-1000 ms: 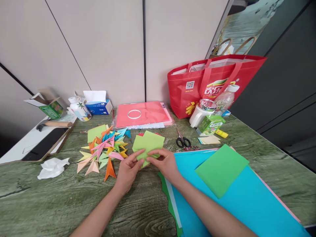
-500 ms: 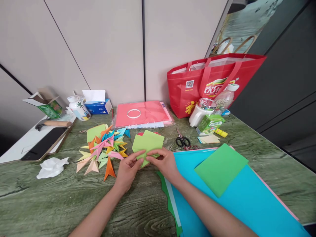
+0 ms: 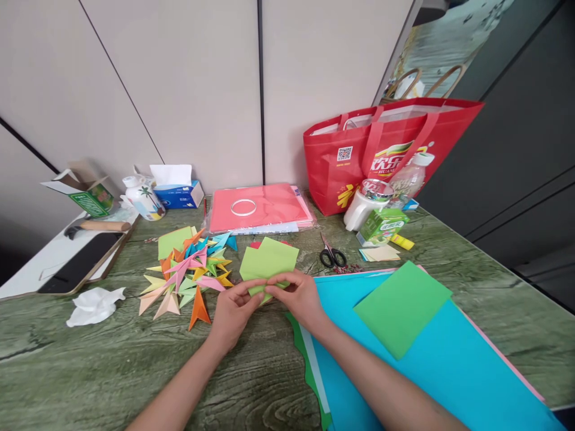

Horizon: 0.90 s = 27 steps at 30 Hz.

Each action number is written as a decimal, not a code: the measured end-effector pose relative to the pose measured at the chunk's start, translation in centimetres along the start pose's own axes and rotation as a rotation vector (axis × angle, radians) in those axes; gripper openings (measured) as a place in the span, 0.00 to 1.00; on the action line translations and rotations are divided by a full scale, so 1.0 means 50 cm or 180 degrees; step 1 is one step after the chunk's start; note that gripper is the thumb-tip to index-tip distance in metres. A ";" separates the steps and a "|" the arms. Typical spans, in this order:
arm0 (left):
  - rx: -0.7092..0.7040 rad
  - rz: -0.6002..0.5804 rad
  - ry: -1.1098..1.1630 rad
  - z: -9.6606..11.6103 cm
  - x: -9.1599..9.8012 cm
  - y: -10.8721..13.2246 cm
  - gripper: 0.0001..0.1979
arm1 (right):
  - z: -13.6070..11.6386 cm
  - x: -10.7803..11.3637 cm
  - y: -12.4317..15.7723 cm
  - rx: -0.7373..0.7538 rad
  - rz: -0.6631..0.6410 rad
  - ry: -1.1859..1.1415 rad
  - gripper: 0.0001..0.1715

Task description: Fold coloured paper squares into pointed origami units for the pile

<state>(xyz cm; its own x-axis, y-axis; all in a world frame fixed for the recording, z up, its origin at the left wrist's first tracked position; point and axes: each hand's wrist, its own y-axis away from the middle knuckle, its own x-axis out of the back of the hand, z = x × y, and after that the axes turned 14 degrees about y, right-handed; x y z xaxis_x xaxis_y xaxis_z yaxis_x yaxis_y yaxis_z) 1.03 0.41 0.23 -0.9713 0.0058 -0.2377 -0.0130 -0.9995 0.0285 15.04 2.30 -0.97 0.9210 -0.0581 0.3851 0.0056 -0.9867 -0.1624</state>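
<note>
My left hand point(image 3: 233, 308) and my right hand point(image 3: 299, 296) meet at the middle of the green table point(image 3: 90, 371). Both pinch a small light green folded paper point(image 3: 260, 287) between fingertips and thumbs. Just beyond the hands lie light green paper squares point(image 3: 269, 258). To the left of my left hand sits a pile of colourful folded paper pieces point(image 3: 186, 269). My right forearm crosses a large blue sheet point(image 3: 440, 371) that carries a green paper square point(image 3: 402, 308).
Scissors point(image 3: 331, 256) lie behind the blue sheet. Further back are a pink paper stack with a tape ring point(image 3: 244, 207), a red bag point(image 3: 381, 149), a white mug point(image 3: 366, 206), a green carton point(image 3: 381, 226), and a tissue box point(image 3: 177, 188). A crumpled tissue point(image 3: 94, 304) lies left.
The fingers of both hands have closed in further on the small green piece and pressed it lower. Everything else stays put.
</note>
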 end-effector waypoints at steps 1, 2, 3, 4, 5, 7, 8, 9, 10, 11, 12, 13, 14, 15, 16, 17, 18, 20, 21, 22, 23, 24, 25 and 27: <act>-0.0006 -0.0003 -0.0020 -0.001 0.001 0.000 0.12 | 0.000 0.002 -0.001 -0.0004 -0.0050 0.0009 0.04; -0.0005 0.0003 -0.0026 -0.001 0.002 -0.001 0.12 | 0.000 0.005 -0.003 -0.0021 -0.0118 0.0001 0.04; -0.0003 0.0021 -0.0024 -0.002 0.003 -0.001 0.13 | 0.000 0.007 -0.005 -0.0048 -0.0210 -0.0028 0.05; 0.0004 0.0048 -0.0024 -0.003 0.004 -0.001 0.13 | 0.000 0.010 -0.007 -0.0078 -0.0324 -0.0086 0.05; 0.0005 0.0085 -0.0026 -0.003 0.005 -0.002 0.13 | 0.000 0.012 -0.009 -0.0110 -0.0432 -0.0188 0.06; -0.0003 0.0150 -0.0023 -0.004 0.008 -0.002 0.14 | 0.001 0.016 -0.012 -0.0194 -0.0592 -0.0540 0.09; -0.0014 0.0172 -0.0024 -0.004 0.009 -0.003 0.14 | 0.001 0.017 -0.014 -0.0248 -0.0629 -0.0756 0.12; -0.0034 0.0185 -0.0025 -0.005 0.011 -0.004 0.14 | 0.002 0.017 -0.015 -0.0302 -0.0640 -0.0959 0.14; -0.0060 0.0185 -0.0035 -0.006 0.012 -0.005 0.13 | 0.002 0.017 -0.015 -0.0352 -0.0634 -0.1123 0.17; -0.0099 0.0181 -0.0053 -0.008 0.014 -0.005 0.13 | 0.002 0.017 -0.016 -0.0389 -0.0625 -0.1229 0.19; -0.0137 0.0171 -0.0085 -0.010 0.016 -0.006 0.12 | 0.001 0.016 -0.016 -0.0405 -0.0615 -0.1279 0.20; -0.0173 0.0160 -0.0122 -0.013 0.018 -0.007 0.10 | 0.000 0.015 -0.015 -0.0405 -0.0601 -0.1290 0.20; -0.0203 0.0153 -0.0150 -0.015 0.020 -0.007 0.10 | -0.002 0.015 -0.015 -0.0399 -0.0580 -0.1284 0.20; -0.0229 0.0156 -0.0165 -0.017 0.022 -0.007 0.10 | -0.004 0.014 -0.014 -0.0401 -0.0545 -0.1285 0.20; -0.0244 0.0167 -0.0165 -0.018 0.023 -0.008 0.10 | -0.006 0.013 -0.014 -0.0423 -0.0502 -0.1316 0.21; -0.0254 0.0188 -0.0152 -0.019 0.023 -0.008 0.10 | -0.008 0.012 -0.013 -0.0473 -0.0455 -0.1386 0.22; -0.0262 0.0221 -0.0135 -0.019 0.023 -0.008 0.10 | -0.010 0.012 -0.013 -0.0557 -0.0410 -0.1492 0.24; -0.0291 0.0305 -0.0082 -0.017 0.021 -0.008 0.10 | -0.012 0.010 -0.012 -0.0784 -0.0352 -0.1759 0.29; -0.0307 0.0336 -0.0052 -0.016 0.020 -0.008 0.10 | -0.012 0.010 -0.012 -0.0891 -0.0361 -0.1884 0.31; -0.0324 0.0357 -0.0030 -0.014 0.019 -0.007 0.10 | -0.012 0.010 -0.011 -0.0970 -0.0395 -0.1979 0.32; -0.0342 0.0368 -0.0018 -0.013 0.018 -0.007 0.10 | -0.011 0.010 -0.011 -0.1015 -0.0443 -0.2043 0.32; -0.0354 0.0371 -0.0020 -0.012 0.017 -0.007 0.10 | -0.010 0.010 -0.011 -0.1027 -0.0495 -0.2082 0.31; -0.0356 0.0369 -0.0034 -0.011 0.016 -0.007 0.10 | -0.010 0.010 -0.011 -0.1022 -0.0536 -0.2102 0.29; -0.0348 0.0375 -0.0056 -0.010 0.016 -0.007 0.10 | -0.008 0.011 -0.010 -0.0996 -0.0541 -0.2100 0.25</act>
<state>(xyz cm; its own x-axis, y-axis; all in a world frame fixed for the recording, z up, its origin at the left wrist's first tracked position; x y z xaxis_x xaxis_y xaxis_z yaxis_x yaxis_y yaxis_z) 0.38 0.77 -0.44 -0.9686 -0.1122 -0.2218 0.1264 -0.9907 -0.0509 15.36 2.71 -0.29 0.9602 0.1047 -0.2590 0.1482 -0.9768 0.1547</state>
